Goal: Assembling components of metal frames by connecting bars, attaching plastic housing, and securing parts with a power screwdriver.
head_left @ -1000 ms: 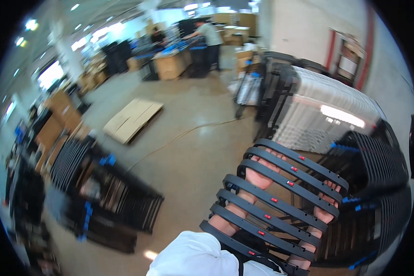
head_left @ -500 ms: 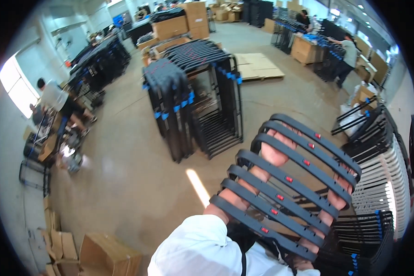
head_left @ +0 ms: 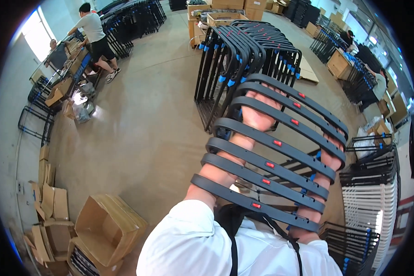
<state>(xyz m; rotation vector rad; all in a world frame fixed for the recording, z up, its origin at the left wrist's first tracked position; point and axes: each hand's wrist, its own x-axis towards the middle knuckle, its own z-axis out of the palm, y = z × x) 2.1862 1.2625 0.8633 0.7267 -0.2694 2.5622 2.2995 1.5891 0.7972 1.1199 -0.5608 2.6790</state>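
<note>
- We carry a stack of curved black slats (head_left: pixel 271 152), each with a small red tag near its middle, laid crosswise over both forearms in front of the chest.
- The left hand (head_left: pixel 257 115) shows between the upper slats, palm side up under them. Its fingers curl around the far slat, holding the stack from below.
- The right hand (head_left: pixel 331 158) sits at the slats' right ends and is mostly hidden. We cannot tell whether its fingers are wrapped on a slat or merely propping it.
- The slats lie roughly parallel and apart from one another, so in our judgement they are loose pieces that can slide sideways off the arms.
- To do the carry well, we advise keeping both forearms level and equally spaced, so the load rests on two supports and not on the left hand alone.
- We judge the right end the weaker point, since the slat ends overhang the arm there. The right hand should close firmly on the outermost slat.
- Directly ahead on the concrete floor (head_left: pixel 142 129) stands a row of black metal frames (head_left: pixel 244 50) with blue clips, near the slats' far edge. Passing it calls for care.
- Open cardboard boxes (head_left: pixel 106 225) lie at lower left, well apart from the load.
- Another person (head_left: pixel 94 34) works at the far left, well clear of us.
</note>
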